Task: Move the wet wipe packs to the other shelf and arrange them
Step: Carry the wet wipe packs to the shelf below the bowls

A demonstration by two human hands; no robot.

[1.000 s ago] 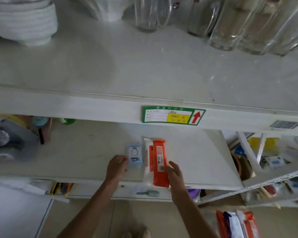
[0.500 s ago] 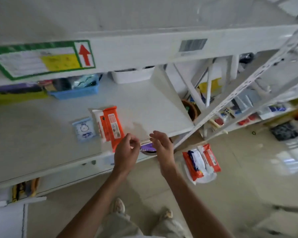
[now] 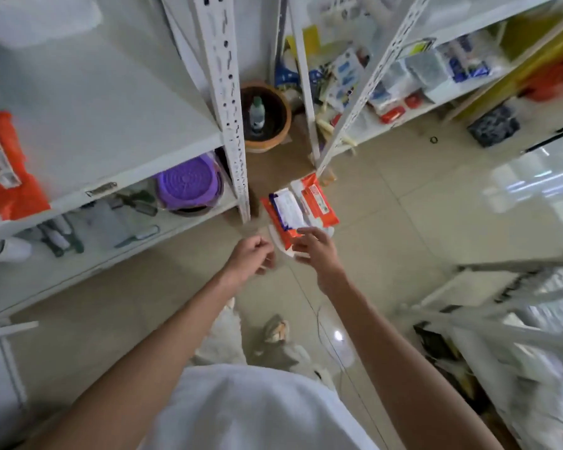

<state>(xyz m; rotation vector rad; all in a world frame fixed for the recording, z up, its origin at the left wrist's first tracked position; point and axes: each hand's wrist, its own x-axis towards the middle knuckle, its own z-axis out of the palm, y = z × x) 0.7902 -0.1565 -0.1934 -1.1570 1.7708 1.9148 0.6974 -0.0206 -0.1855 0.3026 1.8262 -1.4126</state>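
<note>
The fingers (image 3: 309,237) of the right hand (image 3: 316,251) are spread and reach down over the near end of the wet wipe packs on the floor (image 3: 387,228), though the blur makes it hard to tell whether they touch the wrapper or hover just above it. The left hand (image 3: 251,258) hangs beside it, a little to the left, with its fingers (image 3: 265,251) curled loosely inward and nothing between them. Both bare forearms stretch out from a white shirt (image 3: 251,410) at the bottom of the view.

The floor packs lie side by side near the foot of a white perforated shelf post (image 3: 228,102): one orange pack with a blue and white label (image 3: 283,214) and an orange pack with a white label (image 3: 317,203) just to its right, touching it. Something white shows under their near end. Another orange pack (image 3: 7,170) rests on the white shelf (image 3: 111,102) at the far left, close to the front edge. Below that shelf sits a purple round lid (image 3: 187,183), and behind the post stands a brown pot (image 3: 267,115) with a small bottle (image 3: 256,113) inside.
</note>
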